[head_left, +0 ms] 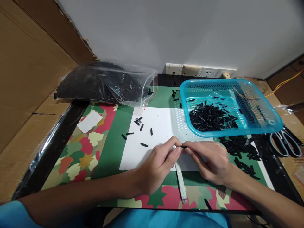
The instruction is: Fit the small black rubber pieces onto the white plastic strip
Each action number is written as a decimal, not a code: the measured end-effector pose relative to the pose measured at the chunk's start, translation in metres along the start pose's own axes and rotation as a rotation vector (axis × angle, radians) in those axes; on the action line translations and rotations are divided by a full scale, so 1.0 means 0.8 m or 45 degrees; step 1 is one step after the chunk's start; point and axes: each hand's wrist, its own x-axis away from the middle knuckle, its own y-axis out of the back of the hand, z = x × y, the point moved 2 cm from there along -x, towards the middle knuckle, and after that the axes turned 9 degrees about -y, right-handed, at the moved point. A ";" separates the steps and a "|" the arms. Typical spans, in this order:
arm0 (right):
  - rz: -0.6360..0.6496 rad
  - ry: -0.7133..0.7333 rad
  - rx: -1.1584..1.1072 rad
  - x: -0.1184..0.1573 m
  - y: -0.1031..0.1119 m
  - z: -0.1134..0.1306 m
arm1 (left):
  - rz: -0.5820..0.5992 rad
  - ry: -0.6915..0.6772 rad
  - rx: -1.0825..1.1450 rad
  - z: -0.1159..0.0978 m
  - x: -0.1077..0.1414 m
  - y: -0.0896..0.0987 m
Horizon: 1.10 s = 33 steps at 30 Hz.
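Observation:
My left hand (163,155) and my right hand (211,158) meet above a white sheet (163,123). Both are closed in a pinch on one small black strip (183,146), its middle showing between the fingertips. A white wrapped stick (180,183) runs from my left fingers down toward the near edge; whether the hand grips it, I cannot tell. Several similar black strips (144,144) lie scattered on the sheet left of my hands. Beyond my right hand, a pile of black strips (239,147) rests on the green mat.
A blue plastic basket (234,130) with many black strips stands at the back right. Scissors (285,142) lie at the far right. At the back left is a clear zip bag (106,82) of black material. A white paper piece (89,122) lies on the patterned mat, beside cardboard (35,63).

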 end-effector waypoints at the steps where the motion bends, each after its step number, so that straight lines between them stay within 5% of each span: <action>1: 0.018 0.002 -0.006 0.000 0.001 0.000 | 0.010 -0.018 -0.062 -0.001 0.001 0.000; 11: -0.132 0.083 -0.110 0.005 0.011 0.014 | 0.026 -0.403 -0.506 -0.013 0.000 0.002; 24: -0.022 -0.276 -0.472 -0.004 0.016 0.020 | 0.019 -0.476 -0.786 0.002 0.008 -0.002; 33: 0.073 -0.242 -0.379 0.011 0.011 0.024 | 0.132 -0.687 -1.016 0.008 0.016 -0.005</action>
